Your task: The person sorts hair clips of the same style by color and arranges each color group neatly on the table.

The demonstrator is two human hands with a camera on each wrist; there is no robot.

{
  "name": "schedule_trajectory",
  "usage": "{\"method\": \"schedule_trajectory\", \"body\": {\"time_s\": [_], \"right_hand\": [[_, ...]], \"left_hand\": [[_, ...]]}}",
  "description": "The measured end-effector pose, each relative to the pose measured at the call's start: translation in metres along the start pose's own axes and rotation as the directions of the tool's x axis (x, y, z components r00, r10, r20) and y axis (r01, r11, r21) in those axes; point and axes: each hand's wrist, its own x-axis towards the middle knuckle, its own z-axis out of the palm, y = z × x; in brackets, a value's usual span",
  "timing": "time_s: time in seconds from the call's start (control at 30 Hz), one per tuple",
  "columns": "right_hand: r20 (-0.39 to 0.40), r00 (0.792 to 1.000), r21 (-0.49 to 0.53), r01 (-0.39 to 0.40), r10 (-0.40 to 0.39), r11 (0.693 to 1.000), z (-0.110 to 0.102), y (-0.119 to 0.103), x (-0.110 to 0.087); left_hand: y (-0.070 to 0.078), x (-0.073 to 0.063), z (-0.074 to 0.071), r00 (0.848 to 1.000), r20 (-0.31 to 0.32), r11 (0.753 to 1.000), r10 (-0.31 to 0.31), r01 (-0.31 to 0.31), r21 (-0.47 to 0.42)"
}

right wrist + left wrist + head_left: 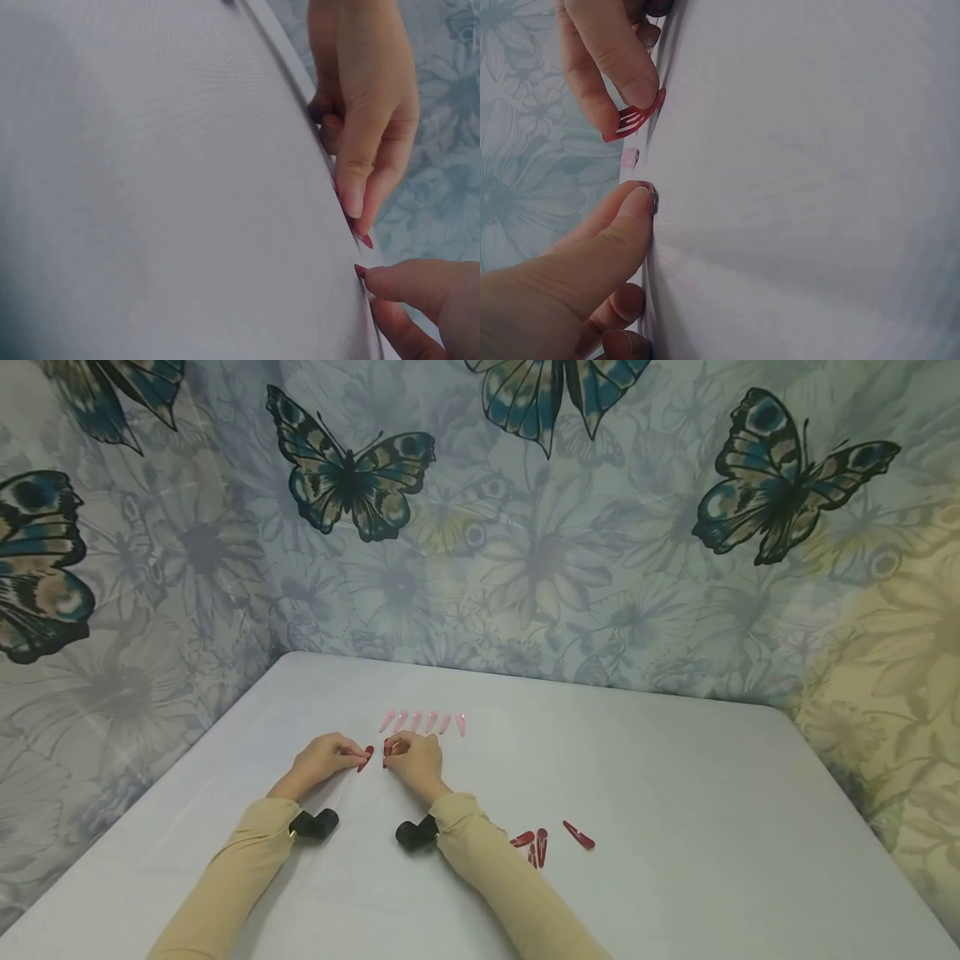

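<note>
My left hand (321,762) pinches a red snap hair clip (365,758) low at the tabletop, thumb and forefinger on its side. In the right wrist view, the tip of that clip (366,241) shows past the left fingertips. My right hand (417,763) holds a second red snap hair clip (386,752) a short way to the right. The left wrist view shows this slotted clip (634,120) tilted between thumb and finger. Just beyond the hands, several pink snap hair clips (431,722) lie in a row.
A white-covered table (675,793) spans the view. Near my right sleeve (510,868) lie several red hair clips (542,847), partly hidden by it, and another red clip (579,835) farther right. Black wrist cameras (315,825) sit at both cuffs. Butterfly-patterned fabric (540,560) hangs behind.
</note>
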Motion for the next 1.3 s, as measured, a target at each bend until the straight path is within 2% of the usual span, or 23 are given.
{"method": "schedule_trajectory", "body": {"time_s": [0.07, 0.3, 0.47, 0.63, 1.1, 1.3], "right_hand": [[-0.002, 1.000, 0.000, 0.000, 0.000, 1.000, -0.001, 0.000, -0.001], [0.008, 1.000, -0.005, 0.003, -0.003, 1.000, 0.000, 0.000, -0.003], [0.021, 1.000, -0.017, -0.001, 0.001, 1.000, -0.001, -0.001, -0.004], [0.003, 1.000, -0.025, 0.012, -0.012, 1.000, -0.001, -0.001, -0.005], [-0.039, 0.999, -0.146, 0.027, -0.033, 0.989, 0.002, -0.001, -0.010], [-0.040, 0.999, -0.158, 0.023, -0.030, 0.987, 0.000, -0.004, -0.012]], "left_hand": [[0.001, 0.001, 0.000, 1.000, 0.002, 1.000, -0.004, 0.004, -0.003], [-0.001, 0.001, -0.002, 0.998, 0.006, 0.998, 0.055, -0.055, 0.003], [-0.001, 0.000, -0.001, 0.999, 0.011, 0.999, 0.033, -0.033, 0.003], [0.001, 0.000, -0.001, 1.000, 0.001, 1.000, 0.030, -0.030, -0.001], [0.005, -0.004, -0.003, 1.000, 0.001, 1.000, 0.007, -0.007, 0.002], [0.002, -0.002, 0.000, 1.000, -0.001, 1.000, -0.017, 0.017, -0.002]]}}
